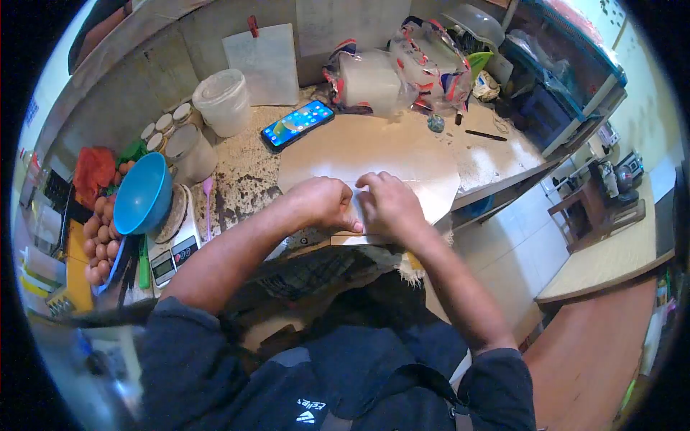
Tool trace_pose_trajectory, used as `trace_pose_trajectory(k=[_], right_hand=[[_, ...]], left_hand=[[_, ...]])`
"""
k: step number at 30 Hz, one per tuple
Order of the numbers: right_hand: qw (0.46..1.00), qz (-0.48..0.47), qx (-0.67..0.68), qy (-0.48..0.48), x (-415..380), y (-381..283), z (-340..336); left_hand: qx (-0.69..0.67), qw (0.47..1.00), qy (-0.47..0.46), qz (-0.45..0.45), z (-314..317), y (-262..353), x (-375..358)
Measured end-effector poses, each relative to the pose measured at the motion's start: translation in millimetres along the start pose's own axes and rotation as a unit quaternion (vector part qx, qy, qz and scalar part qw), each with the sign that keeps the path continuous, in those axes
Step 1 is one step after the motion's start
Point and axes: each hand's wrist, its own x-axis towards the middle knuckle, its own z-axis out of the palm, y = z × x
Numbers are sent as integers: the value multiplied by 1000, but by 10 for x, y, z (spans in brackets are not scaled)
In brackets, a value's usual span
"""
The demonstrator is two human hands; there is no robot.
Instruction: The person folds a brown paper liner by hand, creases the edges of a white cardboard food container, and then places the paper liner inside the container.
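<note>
A large sheet of brown paper (pixel 316 154) with a shiny surface lies over the worktop in front of me, reaching its front edge. My left hand (pixel 327 201) is closed at the sheet's near edge, its thumb pressed down and pointing right. Close beside it, my right hand (pixel 388 205) has its fingers curled towards the left one. Whatever sits between the right fingertips is hidden. Beyond the sheet's far left corner lies a phone (pixel 297 125) with its screen lit.
To the left are a blue bowl (pixel 144 194), a kitchen scale (pixel 176 251), several eggs (pixel 100 241) and a pink spoon (pixel 208 188). Lidded tubs, including a white bucket (pixel 221 104), stand behind. Plastic-wrapped packs (pixel 370 80) sit at the back. A dark stick (pixel 486 135) lies right.
</note>
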Motion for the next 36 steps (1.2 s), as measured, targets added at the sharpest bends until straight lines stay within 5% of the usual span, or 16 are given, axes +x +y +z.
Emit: trace_pose_trajectory(k=[6,12,18,22,28,31,34,36], right_hand=[[987,-42,-118,104,-26,-187,-34],[998,-20,-55,38,-251,-42,-147],[992,-94,-77,28,-787,-6,-350],[994,-80,-72,-14,-881,-136,-544],[998,-30,24,-45,-849,-10,-776],[996,-50,-77,3,-738,326,-949],[986,-43,-92,-135,-578,587,-1065],[975,80,-71,-196,-476,654,-1090]], left_hand=[[-7,997,59,49,245,-152,-44],[-58,986,149,55,131,102,-446],[-51,931,292,210,488,18,-638],[6,921,352,165,440,159,-812],[-9,938,294,183,330,-65,-760],[-45,955,265,129,203,-48,-730],[-20,978,190,80,12,-22,-679],[-33,980,186,63,-22,-155,-505]])
